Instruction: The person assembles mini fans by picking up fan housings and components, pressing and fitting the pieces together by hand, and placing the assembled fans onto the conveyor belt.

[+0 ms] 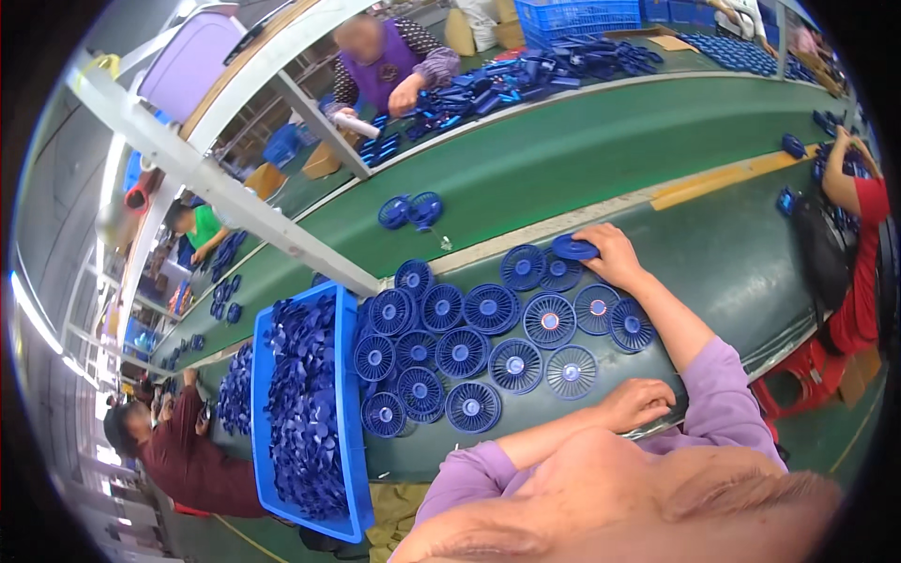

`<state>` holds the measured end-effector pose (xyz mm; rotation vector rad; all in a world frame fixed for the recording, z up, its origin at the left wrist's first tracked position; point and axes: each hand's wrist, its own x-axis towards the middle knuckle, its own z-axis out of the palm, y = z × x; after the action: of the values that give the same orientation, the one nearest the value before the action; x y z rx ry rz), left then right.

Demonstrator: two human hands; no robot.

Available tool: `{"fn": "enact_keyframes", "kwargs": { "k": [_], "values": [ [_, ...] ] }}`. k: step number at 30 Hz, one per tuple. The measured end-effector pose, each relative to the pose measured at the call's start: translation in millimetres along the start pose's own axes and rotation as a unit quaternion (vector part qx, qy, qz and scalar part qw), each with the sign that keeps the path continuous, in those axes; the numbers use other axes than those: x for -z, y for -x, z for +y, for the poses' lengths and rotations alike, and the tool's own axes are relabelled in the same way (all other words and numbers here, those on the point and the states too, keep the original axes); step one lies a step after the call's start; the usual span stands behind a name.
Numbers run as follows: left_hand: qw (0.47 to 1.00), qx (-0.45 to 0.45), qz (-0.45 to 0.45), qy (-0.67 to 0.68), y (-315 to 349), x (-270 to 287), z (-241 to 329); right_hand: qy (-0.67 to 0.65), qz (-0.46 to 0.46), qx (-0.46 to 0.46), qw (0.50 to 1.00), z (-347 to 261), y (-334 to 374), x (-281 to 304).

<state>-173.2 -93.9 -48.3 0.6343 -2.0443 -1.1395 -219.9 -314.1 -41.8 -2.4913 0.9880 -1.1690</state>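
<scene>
My right hand (612, 255) reaches across the green work table and pinches a round blue fan grille (574, 247) by its edge, tilted above other grilles. My left hand (640, 404) rests by the table's near edge with its fingers curled in; whether anything is inside them is hidden. Between my arms and the tub on the left lie many round blue grilles with radial ribs, some stacked, such as one grille (491, 308) in the middle. Nearest my left hand is a thinner-looking grille (571, 372). Another grille (549, 320) shows a reddish ring around its centre.
A blue tub (353, 422) heaped with small blue blades stands at the left. A white metal post (324, 253) rises behind the grilles. Beyond runs a green conveyor belt (526, 159) carrying fan parts (410, 211). Co-workers sit across the belt and on both sides.
</scene>
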Motion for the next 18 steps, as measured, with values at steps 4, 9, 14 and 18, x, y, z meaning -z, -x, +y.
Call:
{"fn": "enact_keyframes", "kwargs": {
  "k": [4, 9, 14, 18],
  "values": [
    [1.000, 0.004, 0.004, 0.001, -1.0, 0.4, -1.6, -0.004, -0.015, -0.007, 1.000, -4.4, -1.5, 1.8],
    [1.000, -0.008, 0.008, -0.004, -2.8, -2.3, -4.6, -0.006, -0.013, -0.005, 1.000, -3.5, -1.8, 6.0],
    [1.000, -0.001, 0.005, 0.003, -0.7, -1.8, -7.6, -0.008, -0.018, 0.002, 1.000, -2.7, -4.3, 3.4],
    [1.000, 0.001, -0.005, 0.016, -0.8, -1.1, -8.4, -0.039, 0.023, -0.010, 0.999, -1.0, -4.8, 3.9]
  ]
}}
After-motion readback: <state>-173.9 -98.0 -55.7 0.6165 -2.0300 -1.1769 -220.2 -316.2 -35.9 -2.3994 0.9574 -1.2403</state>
